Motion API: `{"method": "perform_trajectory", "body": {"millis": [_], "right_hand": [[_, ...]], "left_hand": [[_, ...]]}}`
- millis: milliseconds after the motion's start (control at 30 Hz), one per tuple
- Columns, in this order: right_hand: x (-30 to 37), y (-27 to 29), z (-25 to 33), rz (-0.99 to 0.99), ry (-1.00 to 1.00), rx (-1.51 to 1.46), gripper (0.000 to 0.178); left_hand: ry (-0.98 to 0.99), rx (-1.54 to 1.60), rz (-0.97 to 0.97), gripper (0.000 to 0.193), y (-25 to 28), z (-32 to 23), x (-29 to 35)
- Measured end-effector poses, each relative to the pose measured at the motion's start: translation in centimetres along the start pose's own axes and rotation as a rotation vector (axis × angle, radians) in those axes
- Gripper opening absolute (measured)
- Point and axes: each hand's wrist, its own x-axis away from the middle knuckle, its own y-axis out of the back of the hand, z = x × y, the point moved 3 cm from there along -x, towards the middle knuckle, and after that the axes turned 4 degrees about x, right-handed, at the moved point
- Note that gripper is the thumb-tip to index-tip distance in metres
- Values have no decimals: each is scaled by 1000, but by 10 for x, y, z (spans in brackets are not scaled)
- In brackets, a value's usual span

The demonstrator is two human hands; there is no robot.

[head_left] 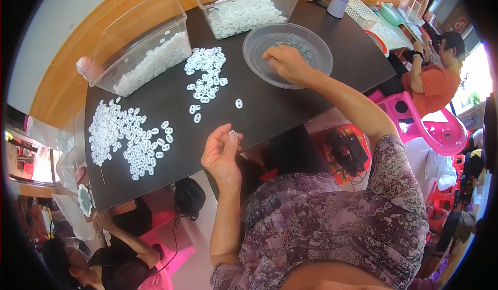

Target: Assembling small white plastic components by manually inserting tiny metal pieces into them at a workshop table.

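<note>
I note the left hand (222,152), frame centre, pinched on a small white ring (233,133) at bench (270,108) edge; right hand (285,61) fingers together, dipping into the clear bowl (316,41), upper centre, for parts.

Here we see both forearms bare, left hand (222,152) and right hand (286,63) ungloved, above a purple-and-grey paisley-patterned short-sleeved top (332,222).
</note>
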Motion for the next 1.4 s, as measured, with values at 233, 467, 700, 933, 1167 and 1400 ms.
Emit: {"method": "perform_trajectory", "body": {"millis": [233, 467, 700, 933, 1167, 1400], "right_hand": [[2, 1, -7, 84, -360, -492, 21], [4, 23, 26, 137, -400, -594, 18], [23, 18, 110, 283, -310, -886, 17], [31, 6, 142, 318, -235, -826, 20], [32, 5, 148, 316, -209, -831, 20], [34, 0, 150, 372, -217, -798, 20]], "left_hand": [[14, -17, 1, 23, 2, -2, 1], [100, 57, -15, 22, -1, -6, -1], [112, 102, -38, 15, 1, -8, -5], [81, 56, -85, 13, 3, -15, 3], [35, -4, -47, 12, 4, -18, 6], [-30, -96, -12, 13, 6, -17, 10]]}}
